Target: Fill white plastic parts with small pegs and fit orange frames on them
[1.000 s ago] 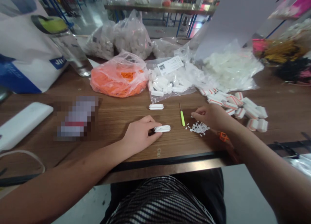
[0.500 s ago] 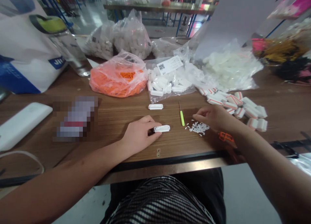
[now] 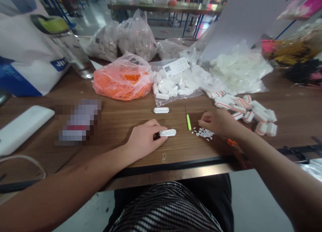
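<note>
Near the front edge of the desk, the left hand grips a white connector. The right hand, fingertips close together, is at small white pieces; whether it holds one is unclear.

Shiny grey floor (brightly streaked) around a blue-legged table.

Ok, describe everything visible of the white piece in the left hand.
The white piece is slim, oblong, apparently plastic, with what look like small openings lined along its face. It lies crosswise, left end gripped by the left hand, right end free, over the brown table; whether it touches the tabletop is unclear.
</note>
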`<act>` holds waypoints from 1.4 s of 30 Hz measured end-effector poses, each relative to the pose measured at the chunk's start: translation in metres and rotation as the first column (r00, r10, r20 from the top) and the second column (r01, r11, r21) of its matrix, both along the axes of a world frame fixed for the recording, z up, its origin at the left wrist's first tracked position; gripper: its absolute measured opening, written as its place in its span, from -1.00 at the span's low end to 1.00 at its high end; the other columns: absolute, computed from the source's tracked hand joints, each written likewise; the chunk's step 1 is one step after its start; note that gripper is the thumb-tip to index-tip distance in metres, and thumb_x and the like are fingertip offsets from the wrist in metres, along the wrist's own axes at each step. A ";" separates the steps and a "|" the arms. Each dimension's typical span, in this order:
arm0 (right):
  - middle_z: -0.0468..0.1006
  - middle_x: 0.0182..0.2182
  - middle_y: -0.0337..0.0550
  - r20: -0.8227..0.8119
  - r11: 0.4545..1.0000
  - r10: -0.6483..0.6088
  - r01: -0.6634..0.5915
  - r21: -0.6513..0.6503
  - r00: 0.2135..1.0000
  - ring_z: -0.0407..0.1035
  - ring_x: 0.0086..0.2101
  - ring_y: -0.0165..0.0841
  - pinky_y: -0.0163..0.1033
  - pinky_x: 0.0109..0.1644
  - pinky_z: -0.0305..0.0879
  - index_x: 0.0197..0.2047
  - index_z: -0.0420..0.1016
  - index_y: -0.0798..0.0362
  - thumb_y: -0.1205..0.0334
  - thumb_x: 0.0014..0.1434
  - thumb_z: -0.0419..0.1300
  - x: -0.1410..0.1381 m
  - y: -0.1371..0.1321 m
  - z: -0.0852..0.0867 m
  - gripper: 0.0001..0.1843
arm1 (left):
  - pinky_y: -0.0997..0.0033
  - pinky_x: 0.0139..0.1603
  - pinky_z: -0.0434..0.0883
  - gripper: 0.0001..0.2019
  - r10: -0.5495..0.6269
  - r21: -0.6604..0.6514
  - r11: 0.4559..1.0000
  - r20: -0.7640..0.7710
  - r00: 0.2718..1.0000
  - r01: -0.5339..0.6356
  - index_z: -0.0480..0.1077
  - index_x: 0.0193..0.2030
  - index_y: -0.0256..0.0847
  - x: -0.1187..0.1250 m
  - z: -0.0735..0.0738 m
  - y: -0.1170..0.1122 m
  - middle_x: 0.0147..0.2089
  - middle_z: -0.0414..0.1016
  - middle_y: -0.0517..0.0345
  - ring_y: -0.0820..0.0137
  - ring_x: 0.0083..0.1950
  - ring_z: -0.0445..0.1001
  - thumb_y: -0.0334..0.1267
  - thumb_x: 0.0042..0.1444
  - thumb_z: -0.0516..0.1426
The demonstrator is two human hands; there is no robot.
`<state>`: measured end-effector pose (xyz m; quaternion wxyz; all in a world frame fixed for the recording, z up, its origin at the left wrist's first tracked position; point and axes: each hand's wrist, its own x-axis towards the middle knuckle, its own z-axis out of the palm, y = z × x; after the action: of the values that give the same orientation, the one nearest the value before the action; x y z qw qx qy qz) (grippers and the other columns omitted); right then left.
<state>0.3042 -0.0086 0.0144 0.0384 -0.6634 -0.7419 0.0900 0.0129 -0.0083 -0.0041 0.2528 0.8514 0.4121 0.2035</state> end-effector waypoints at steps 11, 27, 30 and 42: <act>0.62 -0.44 -0.21 -0.292 0.988 0.149 -0.155 0.003 0.945 0.45 -0.43 -0.37 -0.26 -0.34 0.29 -0.44 0.61 -0.02 0.11 0.09 0.17 0.016 -0.002 -0.005 -0.78 | 0.46 -0.35 0.34 -0.79 0.003 -0.004 1.000 -0.002 1.000 -0.003 0.54 -0.09 -0.01 0.000 -0.004 0.001 -0.23 0.48 0.27 0.51 -0.41 0.38 -0.19 0.11 0.21; 0.61 -0.50 -0.23 -0.105 0.968 0.211 -0.193 0.157 0.972 0.44 -0.44 -0.35 -0.22 -0.28 0.22 -0.47 0.59 -0.03 0.21 0.10 0.12 0.014 -0.009 -0.006 -0.77 | 0.46 -0.36 0.33 -0.80 -0.005 -0.003 1.000 -0.001 1.000 0.005 0.54 -0.10 -0.02 -0.001 -0.001 0.001 -0.24 0.48 0.27 0.51 -0.41 0.38 -0.20 0.12 0.21; 0.60 -0.50 -0.23 -0.104 0.966 0.236 -0.221 0.132 0.966 0.42 -0.45 -0.36 -0.23 -0.29 0.20 -0.49 0.57 -0.02 0.22 0.12 0.12 0.013 -0.010 -0.007 -0.76 | 0.47 -0.36 0.33 -0.80 -0.005 0.004 1.000 0.000 1.000 0.005 0.54 -0.10 -0.01 -0.001 -0.002 0.001 -0.25 0.48 0.27 0.50 -0.41 0.38 -0.20 0.12 0.20; 0.56 -0.50 -0.24 -0.518 0.986 0.168 -0.137 0.098 0.839 0.39 -0.46 -0.41 -0.27 -0.32 0.26 -0.44 0.50 0.01 0.15 0.15 0.15 -0.046 -0.022 0.017 -0.81 | 0.46 -0.37 0.33 -0.80 0.025 0.002 1.000 0.004 1.000 -0.025 0.55 -0.11 0.00 0.002 -0.002 -0.001 -0.24 0.49 0.26 0.50 -0.42 0.38 -0.20 0.11 0.21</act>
<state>0.2584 -0.0307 0.0310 0.2506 -0.5514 -0.7558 0.2488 0.0147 -0.0091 -0.0057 0.2504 0.8459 0.4220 0.2089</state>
